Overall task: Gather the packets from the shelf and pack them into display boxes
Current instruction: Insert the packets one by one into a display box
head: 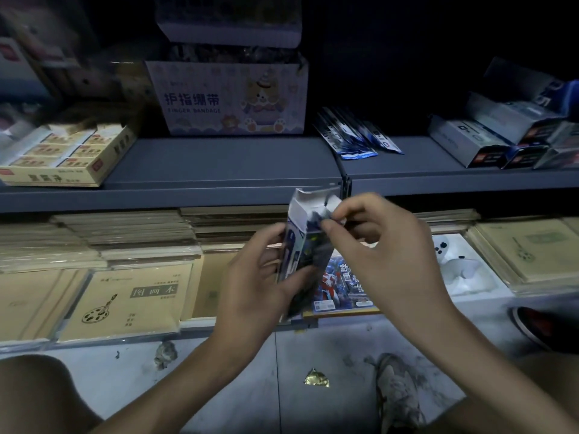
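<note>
In the middle of the frame, the left hand (263, 277) held a small display box (305, 245) upright, with its fingers wrapped around the lower part. The box was tilted a little and its top flaps stood open. The right hand (385, 245) was at the open top, and its thumb and first finger were pinching dark blue packets (316, 219) at the mouth of the box. How far the packets were inside, I could not tell. Behind the hands was a grey shelf (219, 164). More loose packets (357, 136) lay on the shelf in the upper right of the frame, fanned out in a small pile. Further right on the shelf were a few more long boxes (488, 142), lying on their sides close together. In the upper middle stood a pale finger bandage box (228, 98) with a cartoon bear on it. On the left of the shelf sat a flat yellow box (62, 158). Below the shelf lay stacks of tan drawing books (131, 299).
</note>
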The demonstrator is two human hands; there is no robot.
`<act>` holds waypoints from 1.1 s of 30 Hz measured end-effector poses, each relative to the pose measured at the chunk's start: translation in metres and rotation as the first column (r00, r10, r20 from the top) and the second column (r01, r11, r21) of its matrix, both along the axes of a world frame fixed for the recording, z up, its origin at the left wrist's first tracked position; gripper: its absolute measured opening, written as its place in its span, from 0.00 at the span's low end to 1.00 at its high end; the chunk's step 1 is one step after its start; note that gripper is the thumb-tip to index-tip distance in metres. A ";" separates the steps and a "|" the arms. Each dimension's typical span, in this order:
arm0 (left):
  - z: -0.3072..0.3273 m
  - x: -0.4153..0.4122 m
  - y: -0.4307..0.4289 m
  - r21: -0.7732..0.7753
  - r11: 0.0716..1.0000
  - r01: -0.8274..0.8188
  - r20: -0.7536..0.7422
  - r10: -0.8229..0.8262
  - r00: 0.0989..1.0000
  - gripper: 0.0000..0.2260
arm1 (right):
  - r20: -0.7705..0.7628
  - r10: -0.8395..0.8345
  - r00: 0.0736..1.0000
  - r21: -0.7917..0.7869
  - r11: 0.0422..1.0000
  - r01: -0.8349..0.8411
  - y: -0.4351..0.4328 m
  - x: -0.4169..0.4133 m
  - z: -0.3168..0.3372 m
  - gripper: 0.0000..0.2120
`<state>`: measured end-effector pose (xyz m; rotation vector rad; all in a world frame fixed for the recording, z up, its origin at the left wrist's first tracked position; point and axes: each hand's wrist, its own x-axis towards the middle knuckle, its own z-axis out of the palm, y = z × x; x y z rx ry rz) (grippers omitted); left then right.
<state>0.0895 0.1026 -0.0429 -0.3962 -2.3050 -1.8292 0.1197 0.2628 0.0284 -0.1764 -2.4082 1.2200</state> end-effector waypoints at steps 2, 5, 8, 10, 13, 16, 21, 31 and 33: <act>0.006 0.001 0.000 0.103 0.994 0.021 0.060 -0.027 0.998 0.31 | -0.060 0.043 0.997 -0.100 0.994 -0.049 0.002 -0.001 -0.001 0.11; 0.018 0.002 -0.003 0.183 0.980 0.076 0.050 -0.087 0.995 0.38 | -0.116 0.119 0.986 -0.196 0.971 -0.140 0.007 0.001 0.003 0.12; 0.029 0.003 -0.007 0.207 0.963 0.174 -0.013 -0.175 0.984 0.41 | -0.165 0.184 0.969 -0.125 0.971 -0.206 0.012 0.005 0.005 0.15; 0.033 0.002 -0.009 0.223 0.952 0.211 -0.031 -0.210 0.977 0.39 | -0.173 0.233 0.957 -0.116 0.960 -0.255 0.013 0.006 0.004 0.17; 0.034 -0.001 -0.012 0.235 0.943 0.235 -0.033 -0.234 0.972 0.37 | -0.168 0.277 0.946 -0.083 0.952 -0.293 0.013 0.006 0.003 0.18; 0.033 -0.003 -0.016 0.223 0.940 0.259 -0.030 -0.259 0.965 0.34 | -0.175 0.294 0.940 -0.024 0.953 -0.303 0.014 0.007 0.003 0.16; 0.032 -0.007 -0.020 0.218 0.933 0.285 -0.009 -0.290 0.957 0.29 | -0.202 0.296 0.934 0.072 0.955 -0.287 0.012 0.003 -0.002 0.12; 0.026 -0.010 -0.013 0.211 0.926 0.314 0.062 -0.333 0.941 0.34 | -0.135 0.304 0.943 -0.144 0.936 -0.322 0.016 -0.008 -0.016 0.09; 0.025 -0.011 -0.012 0.212 0.921 0.328 0.083 -0.351 0.933 0.34 | -0.123 0.309 0.943 -0.177 0.928 -0.328 0.019 -0.010 -0.017 0.09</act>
